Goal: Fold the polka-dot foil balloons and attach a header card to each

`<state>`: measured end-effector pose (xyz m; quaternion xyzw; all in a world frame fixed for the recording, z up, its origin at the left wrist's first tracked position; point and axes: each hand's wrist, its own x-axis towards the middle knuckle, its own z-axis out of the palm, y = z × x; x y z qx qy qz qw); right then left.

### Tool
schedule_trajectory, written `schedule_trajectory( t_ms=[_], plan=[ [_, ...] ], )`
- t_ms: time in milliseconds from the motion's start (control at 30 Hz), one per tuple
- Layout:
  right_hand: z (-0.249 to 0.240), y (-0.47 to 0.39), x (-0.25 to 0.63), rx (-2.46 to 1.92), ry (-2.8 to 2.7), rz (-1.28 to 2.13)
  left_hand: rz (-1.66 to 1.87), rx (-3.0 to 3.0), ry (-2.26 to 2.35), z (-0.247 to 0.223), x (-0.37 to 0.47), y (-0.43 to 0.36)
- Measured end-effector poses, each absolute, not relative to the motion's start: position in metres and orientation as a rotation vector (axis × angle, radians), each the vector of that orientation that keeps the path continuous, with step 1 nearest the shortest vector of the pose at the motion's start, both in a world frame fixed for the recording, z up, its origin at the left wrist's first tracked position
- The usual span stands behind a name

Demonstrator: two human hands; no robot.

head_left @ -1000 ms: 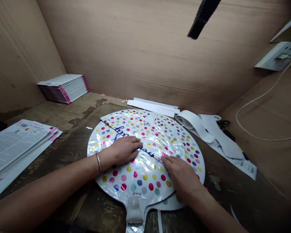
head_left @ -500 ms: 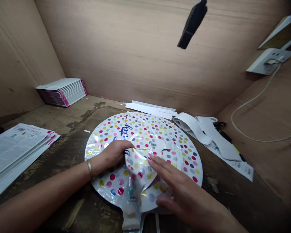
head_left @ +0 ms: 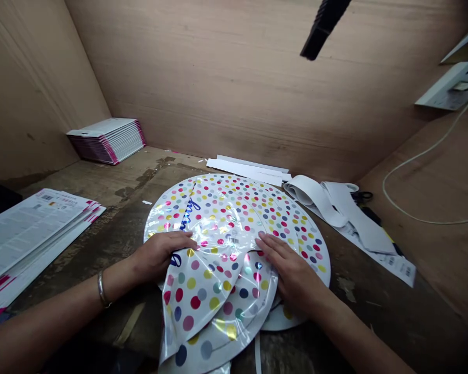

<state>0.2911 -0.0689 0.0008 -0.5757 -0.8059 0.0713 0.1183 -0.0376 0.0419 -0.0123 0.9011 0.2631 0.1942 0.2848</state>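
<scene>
Round white sheets with coloured polka dots (head_left: 214, 208) lie stacked on the dark table in front of me, glossy like plastic, with blue lettering on the left part. The nearest portion is folded over and hangs toward the table's front edge. My left hand (head_left: 159, 254) grips the folded sheet's left side, thumb beneath and fingers on top. My right hand (head_left: 292, 270) lies on the right side of the stack, its fingers stretched flat near a small barcode label (head_left: 234, 240).
Printed cards (head_left: 35, 223) are piled at the left, and a bundle of white and pink cards (head_left: 107, 140) stands at the back left. White strips (head_left: 249, 170), a label roll (head_left: 315, 200) and scissors (head_left: 362, 196) lie behind and right. A black clip (head_left: 323, 28) hangs above.
The near part of the dotted sheets has spread out toward the front left. My left hand has shifted left, my right hand slightly right. The camera view has turned a little.
</scene>
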Motion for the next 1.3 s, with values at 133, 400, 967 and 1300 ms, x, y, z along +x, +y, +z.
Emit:
schedule_trajectory(
  t_ms=[133, 400, 967, 1300],
  plan=[
    [-0.002, -0.062, 0.291, -1.637, -2.338, 0.447, 0.470, 2.522, 0.611, -0.016, -0.043, 0.047],
    [0.013, -0.027, 0.280, -1.982, -1.801, 0.651, 0.595, 2.337, 1.270, -0.014, -0.033, 0.059],
    [0.000, 0.018, 0.269, -2.264, -1.905, 0.175, 0.656, 2.273, 1.520, -0.022, -0.023, 0.055],
    [-0.003, 0.016, 0.266, -2.301, -1.939, 0.123, 0.330, 2.545, 1.618, 0.000, -0.021, 0.061]
  ],
)
